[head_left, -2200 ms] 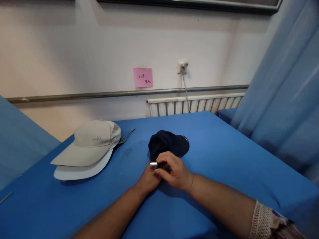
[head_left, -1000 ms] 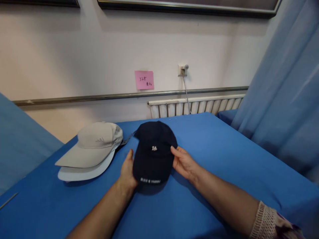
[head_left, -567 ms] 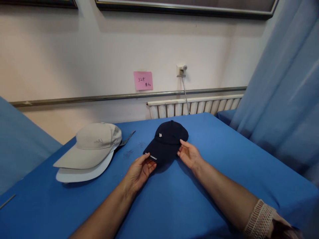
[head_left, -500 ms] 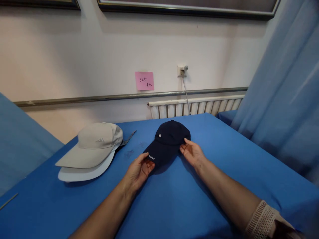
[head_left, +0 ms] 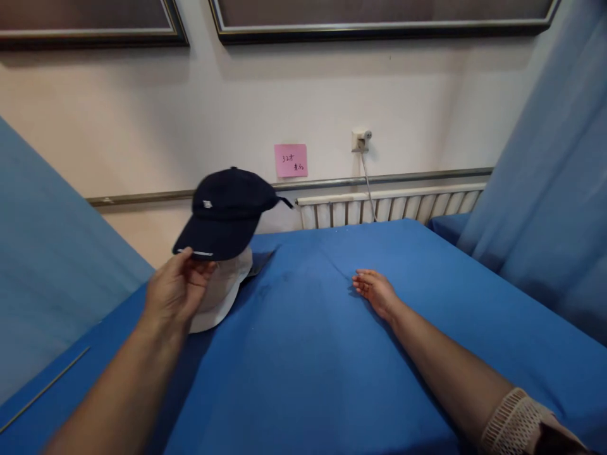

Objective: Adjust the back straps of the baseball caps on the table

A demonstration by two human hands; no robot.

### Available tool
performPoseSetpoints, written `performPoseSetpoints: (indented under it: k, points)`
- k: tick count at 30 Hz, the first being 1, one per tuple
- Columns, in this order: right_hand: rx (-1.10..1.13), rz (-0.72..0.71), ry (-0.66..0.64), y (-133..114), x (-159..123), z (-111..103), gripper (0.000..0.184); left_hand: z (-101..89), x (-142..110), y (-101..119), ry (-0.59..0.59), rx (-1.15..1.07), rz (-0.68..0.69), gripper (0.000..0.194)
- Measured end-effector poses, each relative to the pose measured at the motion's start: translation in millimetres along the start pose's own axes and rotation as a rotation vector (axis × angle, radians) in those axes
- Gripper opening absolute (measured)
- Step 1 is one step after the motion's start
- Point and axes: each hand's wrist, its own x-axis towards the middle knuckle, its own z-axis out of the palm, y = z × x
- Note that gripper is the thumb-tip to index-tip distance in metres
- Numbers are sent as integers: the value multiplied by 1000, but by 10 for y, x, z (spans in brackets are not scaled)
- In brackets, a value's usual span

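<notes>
A dark navy baseball cap [head_left: 232, 201] hangs in the air at the left, its brim pinched between the thumb and fingers of my left hand [head_left: 177, 284]. A small white emblem marks its front, white lettering runs along the brim edge, and a strap sticks out at the back. Below and behind it, a stack of light-coloured caps [head_left: 220, 303] rests on the blue bed cover, mostly hidden by the navy cap and my left hand. My right hand [head_left: 375, 292] lies low over the cover at the right, fingers loosely curved and holding nothing.
The blue-covered surface [head_left: 303, 354] reaches to the wall. A thin stick [head_left: 45, 388] lies at its left edge. Blue curtains [head_left: 535, 170] hang on both sides. Behind are a rail [head_left: 332, 183], a radiator [head_left: 393, 205], a plugged socket [head_left: 361, 141] and a pink note [head_left: 291, 160].
My left hand has lifted the navy cap off the cover and carried it left, over the light caps. My right hand has let go of the cap and stayed at the right.
</notes>
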Motion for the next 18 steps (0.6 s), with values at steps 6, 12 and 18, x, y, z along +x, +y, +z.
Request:
performPoseSetpoints:
  k: [6,12,18]
  points:
    - [-49,11,-39,26,-18,32,20,-659,230,154,260,296,-321,18]
    - [-83,2,-49,21,-10,41,19,-930,-19,124,292,389,-299,19]
    - [-310,-70,-97,73,-14,100,19,-545,-651,-408,-114,767,-265,19]
